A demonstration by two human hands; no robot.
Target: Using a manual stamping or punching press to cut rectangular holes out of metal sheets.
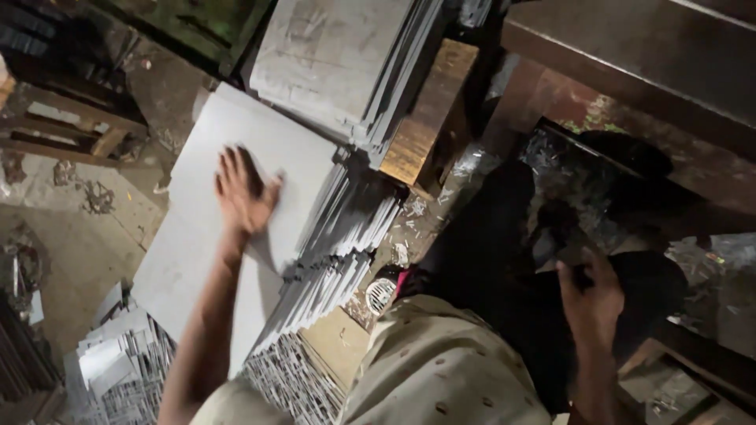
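While left hand (pixel 242 193) presses it, grey sheet (pixel 236 212) runs upper-right to lower-left.

Dim metal workshop, tall stacks of grey cut sheets (pixel 236 197), metal offcuts (pixel 126 362) heaped below, dusty concrete floor (pixel 71 244), heavy machine frame (pixel 630 47)
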